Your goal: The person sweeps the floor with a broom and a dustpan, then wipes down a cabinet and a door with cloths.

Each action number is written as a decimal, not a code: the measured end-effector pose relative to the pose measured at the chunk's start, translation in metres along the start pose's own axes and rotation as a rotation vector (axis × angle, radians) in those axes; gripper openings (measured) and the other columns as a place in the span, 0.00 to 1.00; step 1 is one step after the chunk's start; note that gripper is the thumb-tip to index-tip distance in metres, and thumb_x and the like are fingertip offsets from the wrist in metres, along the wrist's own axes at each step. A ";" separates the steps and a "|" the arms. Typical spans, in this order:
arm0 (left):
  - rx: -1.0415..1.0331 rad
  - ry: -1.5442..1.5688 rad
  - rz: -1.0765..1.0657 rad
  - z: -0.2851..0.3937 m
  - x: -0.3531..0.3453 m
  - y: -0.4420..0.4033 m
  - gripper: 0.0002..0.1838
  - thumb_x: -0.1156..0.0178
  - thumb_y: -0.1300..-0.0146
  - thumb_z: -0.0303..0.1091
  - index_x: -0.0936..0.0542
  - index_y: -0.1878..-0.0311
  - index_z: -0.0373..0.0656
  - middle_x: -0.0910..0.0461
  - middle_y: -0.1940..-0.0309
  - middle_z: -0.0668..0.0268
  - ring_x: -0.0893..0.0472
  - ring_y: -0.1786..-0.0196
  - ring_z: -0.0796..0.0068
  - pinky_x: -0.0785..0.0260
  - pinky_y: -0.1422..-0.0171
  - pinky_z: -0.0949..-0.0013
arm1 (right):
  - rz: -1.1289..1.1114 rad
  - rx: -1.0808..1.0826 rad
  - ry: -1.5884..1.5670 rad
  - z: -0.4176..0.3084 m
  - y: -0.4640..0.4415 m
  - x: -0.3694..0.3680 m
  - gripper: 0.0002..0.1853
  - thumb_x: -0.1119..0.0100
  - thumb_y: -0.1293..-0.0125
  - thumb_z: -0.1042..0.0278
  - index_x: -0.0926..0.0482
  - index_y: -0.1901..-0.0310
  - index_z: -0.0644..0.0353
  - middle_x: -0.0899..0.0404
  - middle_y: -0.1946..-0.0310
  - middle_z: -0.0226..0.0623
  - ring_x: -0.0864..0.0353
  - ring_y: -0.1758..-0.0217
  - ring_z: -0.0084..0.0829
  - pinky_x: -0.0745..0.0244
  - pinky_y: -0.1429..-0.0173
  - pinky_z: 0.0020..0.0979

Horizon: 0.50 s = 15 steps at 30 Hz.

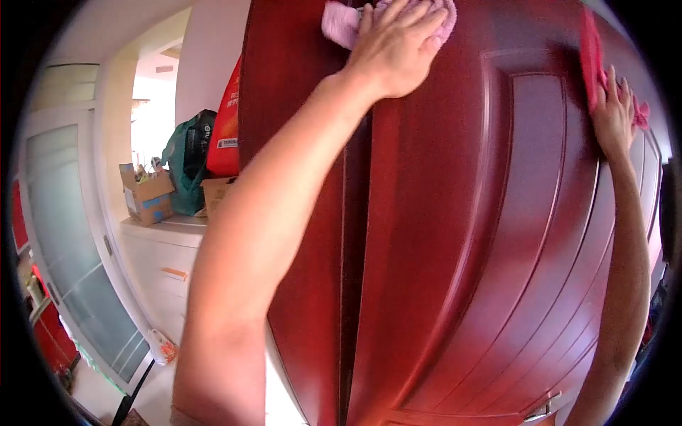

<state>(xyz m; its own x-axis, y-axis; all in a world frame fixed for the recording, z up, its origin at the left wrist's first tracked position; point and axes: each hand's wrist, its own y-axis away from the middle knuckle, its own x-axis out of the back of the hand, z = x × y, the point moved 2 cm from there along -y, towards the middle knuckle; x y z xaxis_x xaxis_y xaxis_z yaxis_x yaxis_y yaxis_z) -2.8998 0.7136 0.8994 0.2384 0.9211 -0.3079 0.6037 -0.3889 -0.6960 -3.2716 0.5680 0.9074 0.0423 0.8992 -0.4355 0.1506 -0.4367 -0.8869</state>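
Note:
A large dark red wooden door (419,213) with raised panels fills the middle and right. At its upper part, my left hand (398,53) lies on a pale pink cloth (341,24), fingers spread, pressing it against the wood. Over at the upper right, my right hand (614,113) rests with its fingers apart on a bright red-pink cloth (591,60), held against the red surface. A metal handle (543,410) shows low on the door.
To the left, a white cabinet (153,248) bears an open cardboard box (149,192), a green bag (186,167) and a red bag (227,128). Further left stands a frosted glass door (78,234). A plastic bag (163,346) lies near the floor.

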 end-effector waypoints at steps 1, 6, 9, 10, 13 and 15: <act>0.076 0.034 -0.013 0.010 0.005 -0.002 0.18 0.51 0.37 0.39 0.24 0.46 0.50 0.24 0.47 0.65 0.31 0.39 0.54 0.40 0.41 0.40 | 0.046 0.041 -0.061 0.007 0.006 0.000 0.29 0.67 0.28 0.45 0.46 0.28 0.39 0.46 0.28 0.43 0.50 0.25 0.47 0.52 0.29 0.57; -0.088 0.430 -0.130 0.138 0.007 0.043 0.15 0.52 0.34 0.34 0.19 0.49 0.51 0.20 0.49 0.62 0.26 0.39 0.61 0.38 0.32 0.52 | 0.003 0.339 -0.075 0.000 0.040 0.037 0.27 0.59 0.29 0.50 0.37 0.32 0.53 0.45 0.29 0.46 0.52 0.25 0.50 0.60 0.24 0.48; -0.233 0.506 -0.169 0.119 -0.012 0.040 0.16 0.53 0.33 0.32 0.20 0.48 0.55 0.23 0.43 0.62 0.29 0.36 0.61 0.37 0.32 0.53 | 0.167 0.454 -0.398 0.005 0.027 0.047 0.27 0.55 0.30 0.52 0.35 0.33 0.53 0.42 0.30 0.45 0.54 0.24 0.52 0.62 0.24 0.48; -0.251 0.320 -0.162 0.093 0.005 0.020 0.15 0.52 0.33 0.35 0.20 0.49 0.53 0.22 0.44 0.61 0.27 0.38 0.61 0.34 0.35 0.57 | 0.208 0.483 -0.408 0.025 0.023 0.030 0.28 0.53 0.31 0.51 0.34 0.34 0.54 0.41 0.31 0.45 0.55 0.24 0.53 0.63 0.24 0.47; -0.251 0.267 -0.055 -0.019 0.000 -0.014 0.12 0.55 0.34 0.37 0.23 0.65 0.45 0.24 0.63 0.58 0.27 0.54 0.54 0.35 0.49 0.54 | -0.117 0.378 -0.243 0.116 0.002 -0.034 0.28 0.58 0.30 0.45 0.31 0.36 0.54 0.30 0.39 0.44 0.35 0.33 0.44 0.45 0.31 0.46; 0.320 0.128 -0.628 -0.032 0.081 -0.039 0.23 0.62 0.31 0.40 0.29 0.37 0.44 0.22 0.53 0.56 0.27 0.46 0.62 0.39 0.40 0.63 | -0.186 0.314 -0.143 0.121 -0.007 -0.048 0.25 0.58 0.31 0.47 0.29 0.43 0.57 0.26 0.49 0.44 0.29 0.43 0.43 0.36 0.41 0.43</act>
<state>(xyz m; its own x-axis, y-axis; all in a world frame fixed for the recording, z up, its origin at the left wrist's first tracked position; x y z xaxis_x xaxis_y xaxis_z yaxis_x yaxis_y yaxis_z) -2.8799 0.8037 0.9219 0.0182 0.9602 0.2787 0.4080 0.2473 -0.8788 -3.3937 0.5247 0.9154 -0.0985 0.9604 -0.2605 -0.1673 -0.2741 -0.9470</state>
